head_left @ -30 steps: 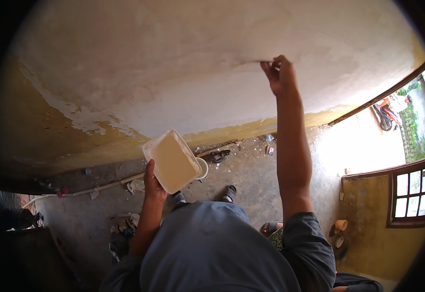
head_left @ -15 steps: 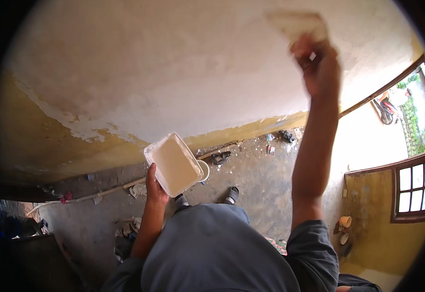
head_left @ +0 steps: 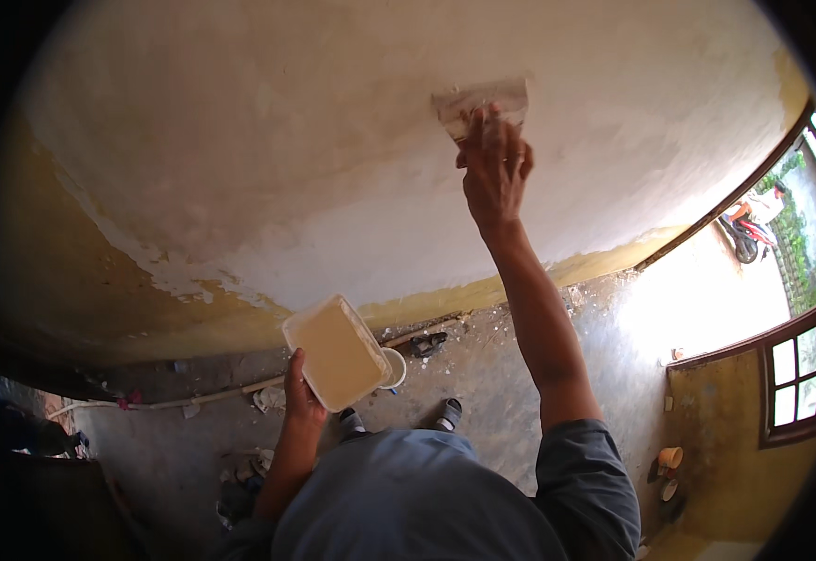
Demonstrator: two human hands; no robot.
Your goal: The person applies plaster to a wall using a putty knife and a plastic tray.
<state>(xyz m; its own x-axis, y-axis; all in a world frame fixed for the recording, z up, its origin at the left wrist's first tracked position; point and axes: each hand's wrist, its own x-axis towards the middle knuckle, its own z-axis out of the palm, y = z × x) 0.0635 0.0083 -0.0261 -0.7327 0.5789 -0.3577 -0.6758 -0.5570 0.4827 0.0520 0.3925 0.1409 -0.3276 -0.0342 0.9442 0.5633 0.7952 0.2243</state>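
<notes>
My right hand (head_left: pixel 494 178) is raised against the wall (head_left: pixel 268 140), closed on a wide, thin-bladed scraper (head_left: pixel 480 93) whose blade lies on the whitish, patchily coated surface. Lower down the wall, the coating breaks off raggedly into old yellow paint. In my left hand (head_left: pixel 300 393) is a white rectangular tub (head_left: pixel 338 353) of smooth cream-coloured paste, held at waist height with my thumb over its near left edge. A white round container (head_left: pixel 392 369) shows partly behind the tub, lower down.
Along the wall's foot, a pale pipe (head_left: pixel 249 387), dark sandals (head_left: pixel 427 345) and scraps lie on the concrete floor (head_left: pixel 576 365). My sandalled feet stand below. At right are a doorway with a person on a red motorbike (head_left: pixel 754 224) outside, a barred window (head_left: pixel 796 379) and small buckets (head_left: pixel 670 458).
My right hand has swept up and right, then left to its present spot, turning the scraper's blade flat toward the wall. The tub in my left hand appears lower in view.
</notes>
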